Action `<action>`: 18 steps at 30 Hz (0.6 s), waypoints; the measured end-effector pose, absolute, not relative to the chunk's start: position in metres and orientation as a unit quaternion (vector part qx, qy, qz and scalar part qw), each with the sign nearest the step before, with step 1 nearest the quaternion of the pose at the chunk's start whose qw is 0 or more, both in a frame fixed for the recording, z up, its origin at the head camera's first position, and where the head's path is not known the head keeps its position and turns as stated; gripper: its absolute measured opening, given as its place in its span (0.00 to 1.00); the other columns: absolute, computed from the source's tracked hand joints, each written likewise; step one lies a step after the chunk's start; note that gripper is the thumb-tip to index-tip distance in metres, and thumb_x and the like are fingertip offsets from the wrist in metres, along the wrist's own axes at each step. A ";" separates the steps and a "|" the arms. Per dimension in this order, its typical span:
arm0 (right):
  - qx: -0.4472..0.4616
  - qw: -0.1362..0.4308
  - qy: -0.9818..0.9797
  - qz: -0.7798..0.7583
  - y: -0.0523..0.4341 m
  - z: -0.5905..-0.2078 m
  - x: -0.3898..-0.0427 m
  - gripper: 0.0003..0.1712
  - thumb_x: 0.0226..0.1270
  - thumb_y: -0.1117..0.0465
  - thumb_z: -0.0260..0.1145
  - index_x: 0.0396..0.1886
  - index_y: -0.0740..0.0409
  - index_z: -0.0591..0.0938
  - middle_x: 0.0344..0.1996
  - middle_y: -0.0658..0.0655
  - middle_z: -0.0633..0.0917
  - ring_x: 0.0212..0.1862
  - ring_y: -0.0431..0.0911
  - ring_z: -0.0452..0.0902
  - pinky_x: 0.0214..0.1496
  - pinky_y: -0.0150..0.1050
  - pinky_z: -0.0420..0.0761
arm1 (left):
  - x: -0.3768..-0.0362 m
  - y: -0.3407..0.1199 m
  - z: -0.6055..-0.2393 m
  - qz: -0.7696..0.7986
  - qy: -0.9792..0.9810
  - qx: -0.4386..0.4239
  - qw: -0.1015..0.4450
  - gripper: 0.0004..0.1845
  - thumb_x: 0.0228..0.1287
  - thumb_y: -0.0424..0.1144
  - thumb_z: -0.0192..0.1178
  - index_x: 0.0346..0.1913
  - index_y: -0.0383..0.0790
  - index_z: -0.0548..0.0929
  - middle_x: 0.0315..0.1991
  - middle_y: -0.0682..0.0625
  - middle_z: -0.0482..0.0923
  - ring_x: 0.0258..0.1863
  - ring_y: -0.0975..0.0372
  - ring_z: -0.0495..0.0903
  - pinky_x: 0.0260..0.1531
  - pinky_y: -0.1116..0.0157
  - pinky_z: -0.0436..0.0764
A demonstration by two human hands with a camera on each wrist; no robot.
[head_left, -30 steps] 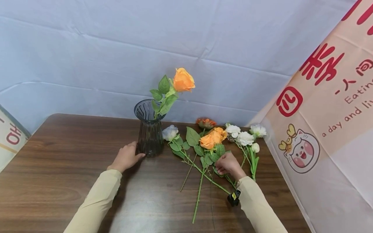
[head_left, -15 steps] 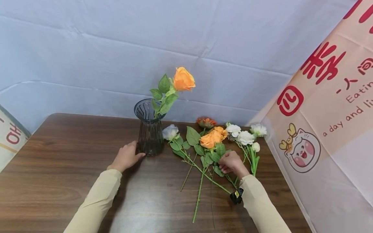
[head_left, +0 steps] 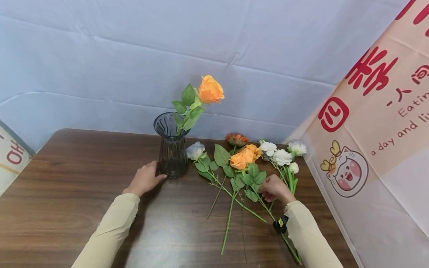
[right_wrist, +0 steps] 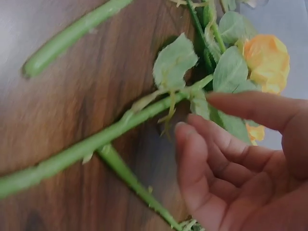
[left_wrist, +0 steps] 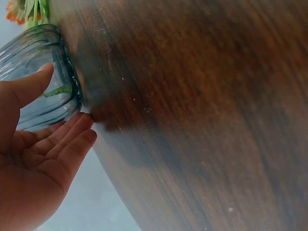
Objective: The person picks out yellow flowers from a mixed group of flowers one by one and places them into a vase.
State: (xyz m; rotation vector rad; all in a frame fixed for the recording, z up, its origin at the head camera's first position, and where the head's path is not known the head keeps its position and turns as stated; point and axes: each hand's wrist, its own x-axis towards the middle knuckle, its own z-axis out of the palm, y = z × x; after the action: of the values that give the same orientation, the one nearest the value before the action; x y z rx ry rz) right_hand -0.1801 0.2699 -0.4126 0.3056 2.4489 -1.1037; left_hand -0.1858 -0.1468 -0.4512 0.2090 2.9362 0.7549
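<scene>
A dark ribbed glass vase stands on the wooden table and holds one orange rose. My left hand rests at its base; the wrist view shows the thumb and straight fingers touching the vase. To the right lie loose flowers: a white rose, orange roses, a dark orange bloom and white blooms. My right hand hovers over their stems. In its wrist view the hand has thumb and curled fingers apart beside a leafy stem, gripping nothing.
A blue sheet hangs behind the table. A printed banner stands along the right edge, and another banner shows at the far left. Bare wood stretches across the left and front of the table.
My right hand has slid rightwards along the stems, from the orange roses' leaves towards the white blooms. The left hand and vase have stayed put.
</scene>
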 end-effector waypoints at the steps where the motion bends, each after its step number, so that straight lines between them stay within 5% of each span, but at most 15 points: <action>1: 0.110 0.221 0.886 -0.393 0.271 -0.413 -0.179 0.11 0.53 0.71 0.62 0.14 0.65 0.75 0.12 0.59 0.77 0.13 0.44 0.72 0.18 0.40 0.79 | -0.186 -0.147 -0.451 0.249 0.965 0.069 0.051 0.36 0.62 0.44 0.58 0.60 0.17 0.60 0.55 0.24 0.65 0.52 0.35 0.67 0.51 0.42 0.67; 8: 0.108 0.258 0.895 -0.348 0.275 -0.417 -0.175 0.11 0.47 0.70 0.68 0.13 0.63 0.75 0.12 0.56 0.76 0.12 0.43 0.71 0.18 0.38 0.79 | -0.187 -0.147 -0.452 0.250 0.965 0.068 0.050 0.36 0.62 0.45 0.58 0.60 0.17 0.60 0.55 0.24 0.65 0.52 0.35 0.67 0.50 0.42 0.68; 18: 0.082 0.274 0.911 -0.298 0.269 -0.420 -0.174 0.12 0.45 0.76 0.64 0.11 0.61 0.75 0.13 0.58 0.78 0.13 0.44 0.71 0.17 0.37 0.78 | -0.188 -0.146 -0.454 0.250 0.965 0.069 0.042 0.34 0.61 0.45 0.59 0.58 0.18 0.63 0.53 0.25 0.68 0.50 0.36 0.70 0.48 0.43 0.71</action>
State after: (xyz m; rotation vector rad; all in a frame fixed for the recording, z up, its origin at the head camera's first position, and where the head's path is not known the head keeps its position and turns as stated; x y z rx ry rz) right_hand -0.1743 0.2694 -0.4199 0.2218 2.4485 -0.8005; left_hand -0.1877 -0.1463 -0.4540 0.2123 2.9532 0.7655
